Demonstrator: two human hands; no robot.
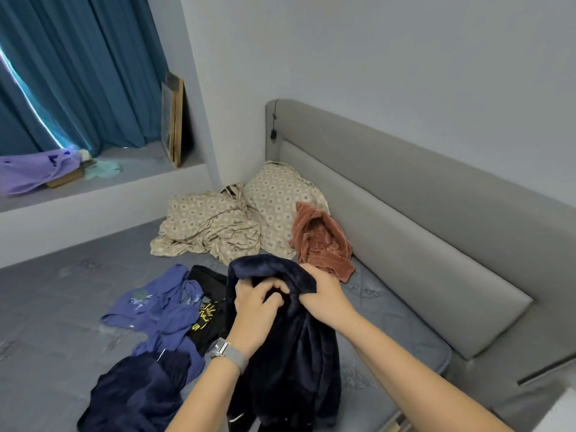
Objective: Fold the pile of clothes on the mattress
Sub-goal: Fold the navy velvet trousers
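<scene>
Together both hands grip navy fleece garment.

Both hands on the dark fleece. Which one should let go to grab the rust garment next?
Right. The right hand sits just below the rust garment; the left hand is farther off.
</scene>
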